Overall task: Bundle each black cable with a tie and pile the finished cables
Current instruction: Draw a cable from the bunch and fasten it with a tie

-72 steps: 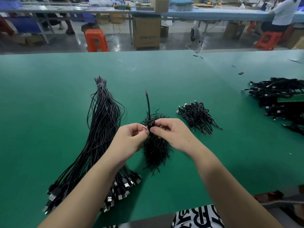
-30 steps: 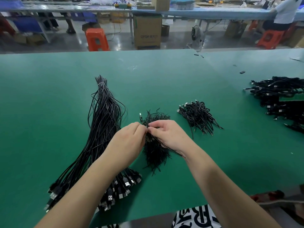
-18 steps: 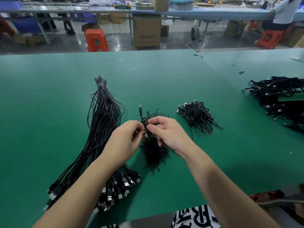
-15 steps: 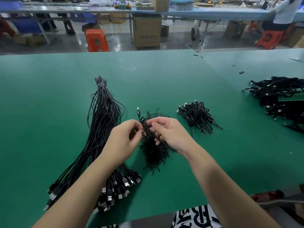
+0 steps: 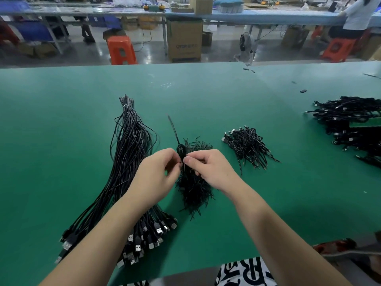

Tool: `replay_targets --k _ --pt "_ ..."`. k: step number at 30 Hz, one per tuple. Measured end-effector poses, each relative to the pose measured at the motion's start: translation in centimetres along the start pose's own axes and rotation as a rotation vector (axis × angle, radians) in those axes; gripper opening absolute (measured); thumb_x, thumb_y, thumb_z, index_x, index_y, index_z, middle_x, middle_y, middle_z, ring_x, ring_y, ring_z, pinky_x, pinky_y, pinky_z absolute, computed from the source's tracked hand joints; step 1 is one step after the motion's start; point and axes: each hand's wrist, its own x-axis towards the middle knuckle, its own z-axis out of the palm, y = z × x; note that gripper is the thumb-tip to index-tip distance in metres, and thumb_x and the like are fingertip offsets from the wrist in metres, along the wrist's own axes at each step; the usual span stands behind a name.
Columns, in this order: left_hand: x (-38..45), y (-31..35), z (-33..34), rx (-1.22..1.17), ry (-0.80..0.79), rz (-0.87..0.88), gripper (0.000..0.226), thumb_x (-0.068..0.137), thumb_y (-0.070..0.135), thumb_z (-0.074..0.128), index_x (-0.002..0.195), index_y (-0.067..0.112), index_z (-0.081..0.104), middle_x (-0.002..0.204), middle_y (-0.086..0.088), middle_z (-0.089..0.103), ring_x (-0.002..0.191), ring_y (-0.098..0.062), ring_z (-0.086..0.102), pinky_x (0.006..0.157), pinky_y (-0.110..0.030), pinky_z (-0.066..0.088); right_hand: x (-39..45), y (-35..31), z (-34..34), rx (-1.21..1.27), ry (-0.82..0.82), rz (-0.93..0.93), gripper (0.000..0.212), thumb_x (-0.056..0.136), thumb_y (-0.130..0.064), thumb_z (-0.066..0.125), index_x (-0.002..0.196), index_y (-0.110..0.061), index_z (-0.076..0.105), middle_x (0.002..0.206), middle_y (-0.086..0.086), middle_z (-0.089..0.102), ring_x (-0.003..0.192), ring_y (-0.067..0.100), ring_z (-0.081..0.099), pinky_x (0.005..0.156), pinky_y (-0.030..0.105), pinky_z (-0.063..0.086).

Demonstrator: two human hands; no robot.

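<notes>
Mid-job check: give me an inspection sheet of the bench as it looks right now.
Surface: green table, a few small dark scraps far right.
Job's things: coiled cable between both hands; pile of ties beneath.
Clutter: nothing seen.
Hands: left hand and right hand both pinch the coiled cable.
Cables: long loose bundle left; small finished pile right; bigger heap far right.
Surroundings: orange stool, cardboard box, seated worker.

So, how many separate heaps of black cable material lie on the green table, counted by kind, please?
Long unbundled cables with USB plugs: 1 heap
Loose black ties: 1 heap
Finished coiled cables: 2 heaps, one near the middle, one at the right edge
Total: 4 heaps
One further coiled cable is pinched between the left hand and the right hand.
</notes>
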Motion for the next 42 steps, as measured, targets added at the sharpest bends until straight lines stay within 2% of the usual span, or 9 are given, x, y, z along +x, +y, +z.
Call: replay_targets --k 5,13,16,19,22,26,30,38,42 --pt "-0.2 -0.3 0.4 0.461 0.093 0.390 0.009 0.090 0.006 0.060 0.084 0.008 0.066 0.074 -0.004 0.062 0.064 -0.029 0.058 0.066 -0.042 0.048 0.2 0.2 0.2 0.083 0.003 0.052 0.015 0.094 -0.025 0.069 0.107 -0.029 0.062 0.057 -0.002 0.052 0.053 0.014 0.044 0.052 0.025 0.042" --pt "0.1 0.4 0.5 -0.219 0.027 -0.226 0.016 0.090 0.017 0.070 0.077 0.027 0.064 0.068 0.007 0.064 0.059 -0.008 0.054 0.059 -0.026 0.044 -0.2 0.0 -1.0 0.142 -0.092 -0.046 0.036 0.100 -0.006 0.055 0.113 -0.036 0.070 0.086 0.010 0.069 0.076 0.015 0.064 0.077 0.024 0.053" --pt "0.4 0.1 0.1 -0.364 -0.022 -0.331 0.015 0.090 0.017 0.071 0.077 0.022 0.067 0.068 -0.007 0.067 0.057 -0.018 0.055 0.057 -0.032 0.044 -0.4 0.0 -1.3 0.122 -0.127 -0.060 0.052 0.091 0.009 0.058 0.116 -0.035 0.070 0.093 0.000 0.068 0.078 0.007 0.062 0.083 0.021 0.051" --pt "0.3 0.0 0.1 -0.402 -0.049 -0.343 0.014 0.091 0.017 0.071 0.078 0.018 0.067 0.068 -0.008 0.068 0.056 -0.010 0.054 0.056 -0.024 0.042 -0.4 0.1 -1.1 0.014 -0.069 -0.077 0.034 0.091 -0.004 0.071 0.108 -0.034 0.073 0.101 0.004 0.070 0.085 0.005 0.063 0.084 0.018 0.050" --pt "0.0 0.2 0.2 -0.269 -0.031 -0.254 0.014 0.090 0.017 0.071 0.078 0.020 0.065 0.066 -0.003 0.064 0.058 -0.008 0.053 0.057 -0.023 0.041 -0.3 0.2 -1.0 -0.191 0.015 -0.099 0.008 0.093 -0.021 0.072 0.093 -0.027 0.077 0.097 -0.013 0.067 0.089 0.001 0.062 0.084 0.018 0.047" --pt "-0.3 0.7 0.0 0.212 0.068 0.138 0.008 0.090 0.010 0.066 0.084 0.015 0.066 0.076 0.007 0.064 0.069 -0.019 0.056 0.073 -0.032 0.043 -0.5 0.3 -0.5 -0.177 -0.041 -0.037 0.038 0.100 -0.023 0.061 0.062 -0.028 0.060 0.061 -0.003 0.064 0.051 0.006 0.052 0.058 0.020 0.042" --pt "-0.3 0.4 0.0 0.500 0.072 0.401 0.014 0.079 -0.003 0.068 0.085 0.010 0.066 0.076 -0.003 0.062 0.069 -0.028 0.059 0.075 -0.040 0.046 -0.5 0.3 -0.3 -0.139 -0.074 -0.016 0.049 0.105 -0.025 0.053 0.057 -0.018 0.041 0.049 -0.006 0.039 0.049 0.012 0.034 0.051 0.028 0.031" --pt "-0.3 -0.4 -0.2 0.476 0.139 0.410 0.016 0.080 -0.005 0.074 0.088 0.008 0.069 0.081 -0.003 0.067 0.072 -0.028 0.064 0.071 -0.041 0.046 -0.4 0.1 -0.2 -0.051 -0.182 -0.074 0.035 0.095 -0.046 0.059 0.084 -0.014 0.069 0.067 -0.007 0.048 0.067 0.010 0.049 0.072 0.046 0.055" --pt "-0.4 0.0 -0.4 0.285 0.173 0.333 0.001 0.088 0.010 0.072 0.089 0.009 0.072 0.081 0.001 0.069 0.073 -0.018 0.057 0.071 -0.038 0.046 -0.6 -0.2 -0.7 -0.078 -0.137 -0.123 0.042 0.100 -0.040 0.052 0.070 -0.011 0.053 0.060 -0.014 0.038 0.058 0.005 0.038 0.059 0.023 0.034"
